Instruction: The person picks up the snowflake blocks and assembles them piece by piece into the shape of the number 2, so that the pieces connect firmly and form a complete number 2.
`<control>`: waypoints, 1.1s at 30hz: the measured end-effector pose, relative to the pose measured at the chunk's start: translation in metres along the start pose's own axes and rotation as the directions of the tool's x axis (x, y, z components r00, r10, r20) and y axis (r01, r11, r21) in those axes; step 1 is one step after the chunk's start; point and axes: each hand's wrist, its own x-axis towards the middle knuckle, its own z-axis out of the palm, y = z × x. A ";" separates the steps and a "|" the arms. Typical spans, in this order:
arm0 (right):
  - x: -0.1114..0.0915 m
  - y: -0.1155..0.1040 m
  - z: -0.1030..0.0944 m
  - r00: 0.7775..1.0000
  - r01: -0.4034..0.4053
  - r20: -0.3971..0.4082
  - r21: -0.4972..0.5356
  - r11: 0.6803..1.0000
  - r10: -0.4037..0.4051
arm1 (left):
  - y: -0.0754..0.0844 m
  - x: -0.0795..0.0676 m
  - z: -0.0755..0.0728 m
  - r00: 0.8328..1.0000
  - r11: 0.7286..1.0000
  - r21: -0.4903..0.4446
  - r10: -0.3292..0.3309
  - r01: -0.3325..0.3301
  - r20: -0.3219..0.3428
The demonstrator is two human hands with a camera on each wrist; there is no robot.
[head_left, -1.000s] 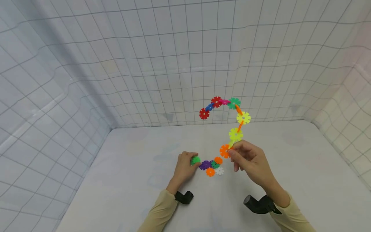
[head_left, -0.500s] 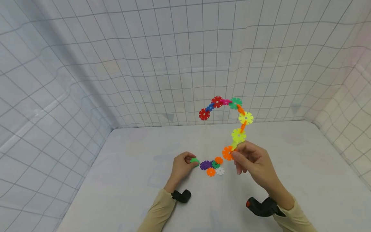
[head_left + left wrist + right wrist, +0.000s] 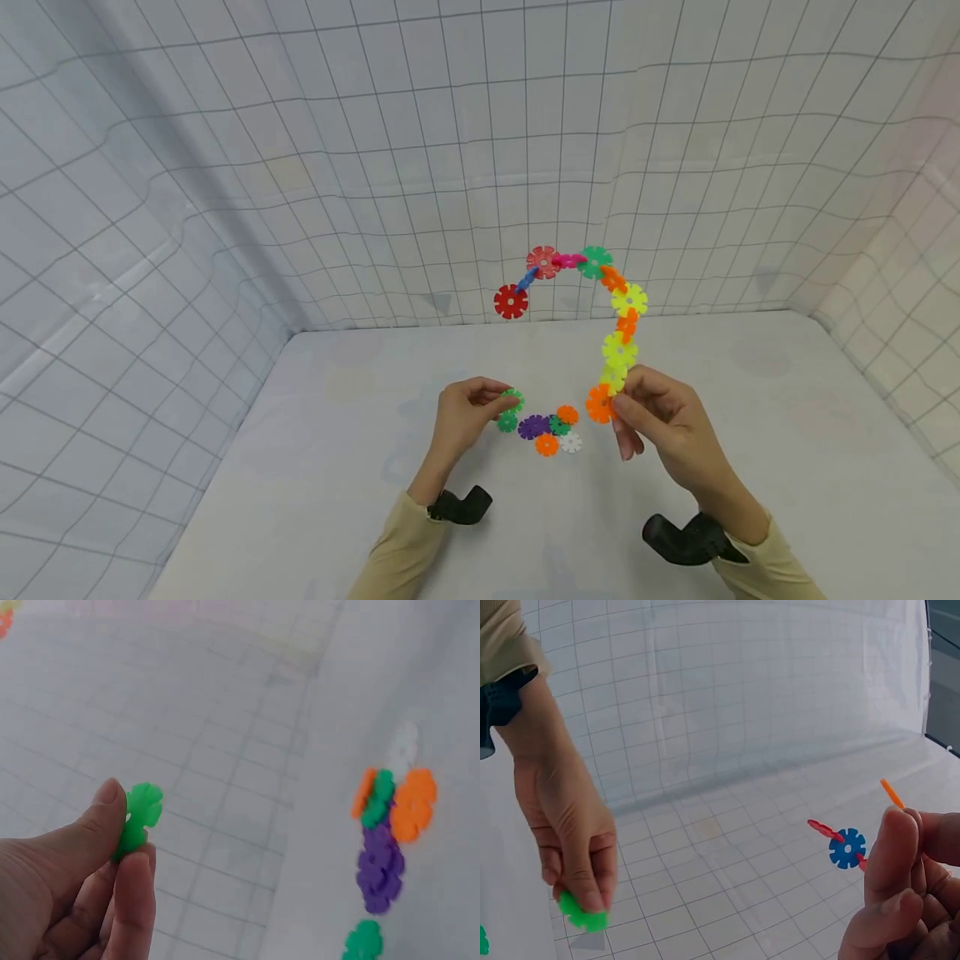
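My left hand (image 3: 463, 417) pinches a bright green snowflake disc (image 3: 144, 806) between thumb and fingertips, above the table. In my right hand (image 3: 671, 429) is the lower end of a chain of slotted snowflake discs (image 3: 620, 352), gripped beside its orange end disc (image 3: 598, 405). The chain curves up and over to the left, through yellow, orange, green, pink and blue discs to a red disc (image 3: 511, 302) at its free end. From the right wrist, a blue disc (image 3: 838, 851) of the chain shows behind the fingers, which hide much of the rest.
Between the hands lie loose discs on the white table (image 3: 337, 467): purple ones (image 3: 533, 427), an orange one (image 3: 547, 445), a white one (image 3: 571, 442) and a green one (image 3: 507, 423). A grid-patterned translucent sheet (image 3: 420, 208) rises behind and at both sides.
My left hand has lifted the green disc off the table, uncovering another green disc below. My right hand has shifted slightly right and down, and the chain's free end has swung left.
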 end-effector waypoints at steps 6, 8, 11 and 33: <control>0.000 -0.003 0.002 0.999 -0.033 -0.022 -0.033 0.999 0.032 | 0.072 -0.025 0.001 0.994 0.993 -0.108 0.048 -0.037 0.100; 0.001 -0.002 0.003 1.000 -0.016 -0.019 -0.025 1.000 0.015 | 0.092 -0.033 0.002 0.989 0.988 -0.142 0.077 -0.059 0.123; 0.001 0.000 0.003 1.000 0.016 -0.009 -0.007 1.000 -0.016 | 0.109 -0.041 0.004 0.984 0.978 -0.189 0.111 -0.083 0.142; -0.001 0.002 0.005 0.996 -0.071 -0.064 -0.107 0.992 0.064 | 0.107 -0.056 0.023 0.900 0.884 -0.182 0.435 -0.430 -0.014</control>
